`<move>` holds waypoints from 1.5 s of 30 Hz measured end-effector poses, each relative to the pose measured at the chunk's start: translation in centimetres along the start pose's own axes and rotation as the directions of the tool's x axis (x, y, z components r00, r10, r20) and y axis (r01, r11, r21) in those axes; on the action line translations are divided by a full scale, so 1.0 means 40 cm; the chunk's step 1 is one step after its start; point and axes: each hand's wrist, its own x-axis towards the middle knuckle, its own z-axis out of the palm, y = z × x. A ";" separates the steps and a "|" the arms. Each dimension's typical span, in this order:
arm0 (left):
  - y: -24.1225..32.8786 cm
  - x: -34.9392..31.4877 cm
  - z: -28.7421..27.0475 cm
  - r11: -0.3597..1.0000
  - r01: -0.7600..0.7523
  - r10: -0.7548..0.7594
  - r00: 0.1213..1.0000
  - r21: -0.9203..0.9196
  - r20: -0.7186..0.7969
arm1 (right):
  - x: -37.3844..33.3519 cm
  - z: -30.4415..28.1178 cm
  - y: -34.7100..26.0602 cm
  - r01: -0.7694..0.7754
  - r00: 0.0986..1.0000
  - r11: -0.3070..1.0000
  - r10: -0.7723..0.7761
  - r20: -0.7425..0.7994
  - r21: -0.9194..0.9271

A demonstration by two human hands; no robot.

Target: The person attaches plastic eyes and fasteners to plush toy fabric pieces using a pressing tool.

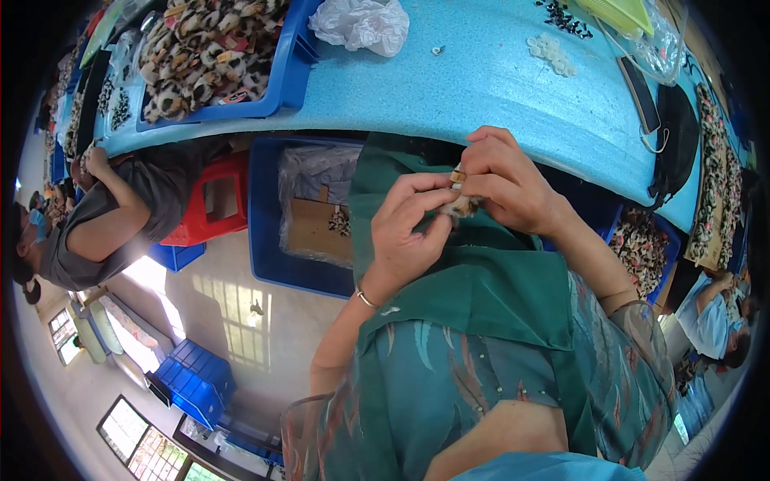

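- My left hand (405, 232) and right hand (505, 180) both pinch a small furry piece (464, 206) over my lap.
- Reckon a loose pinch drops it into the blue bin (265, 216).

I have one head-worn fisheye view, looking steeply down over the wearer's chest, close on both hands (457, 208), with the blue tabletop (481, 80) curving across the top and floor at left.

Bright daylight, floor glare, strong fisheye edges.
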 end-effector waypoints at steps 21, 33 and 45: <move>-0.077 -0.004 0.029 0.693 0.560 -0.399 0.822 -0.453 0.406 | -0.069 -0.052 0.064 -0.470 0.870 0.770 0.487 0.078 0.432; -0.081 -0.021 0.007 0.894 0.440 -0.401 0.695 0.088 0.597 | -0.056 -0.193 0.348 -0.377 0.921 0.493 0.287 -0.262 -0.784; -0.056 -0.003 0.007 0.999 0.037 -0.036 0.991 -0.008 0.127 | 0.022 0.031 0.052 -0.511 0.833 0.825 0.545 -0.097 0.240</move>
